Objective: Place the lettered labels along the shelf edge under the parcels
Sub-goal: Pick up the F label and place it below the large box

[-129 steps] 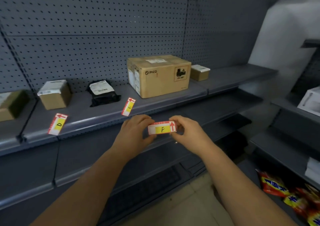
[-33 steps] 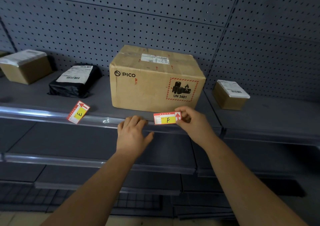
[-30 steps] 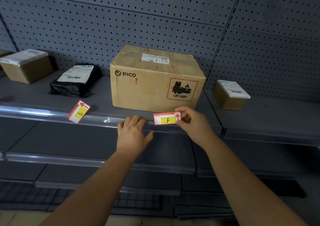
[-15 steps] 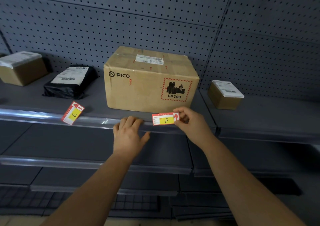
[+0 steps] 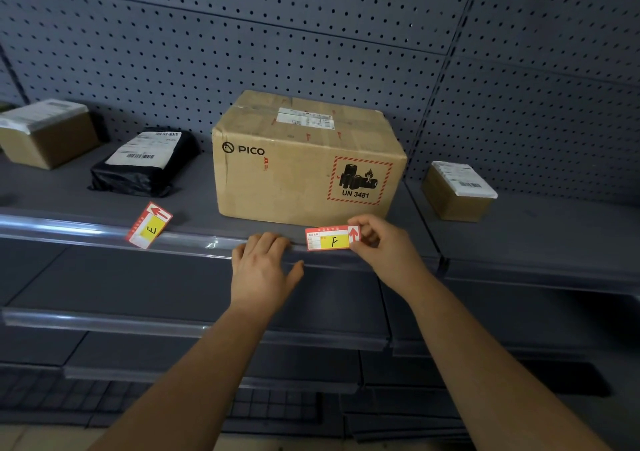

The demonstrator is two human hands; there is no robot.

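The dark grey metal shelf (image 5: 194, 204) with its perforated back wall fills the view, and a clear plastic strip (image 5: 86, 230) runs along its front edge. On it stands a large brown cardboard box printed "PICO" (image 5: 304, 163). To the left of it lie a black plastic mailer bag (image 5: 145, 170) and a small brown box with a white sticker (image 5: 45, 135). Another small brown box (image 5: 457, 194) sits to the right.

The left hand (image 5: 263, 270) lies flat with spread fingers on the shelf edge, I think to steady the strip. The right hand (image 5: 384, 246) pinches the right end of the red and yellow label marked F (image 5: 332, 239). It holds the label level against the edge, directly under the large box, so that its arrow points up to this parcel. The similar label marked E (image 5: 149, 225) leans tilted on the strip below the black bag, with its arrow turned towards that bag.

Four seconds ago both hands held the F label in the air, away from the shelf. Now only the right hand holds it and the label is at the edge. In the last second it has hardly moved, so I judge the person is fitting it in.
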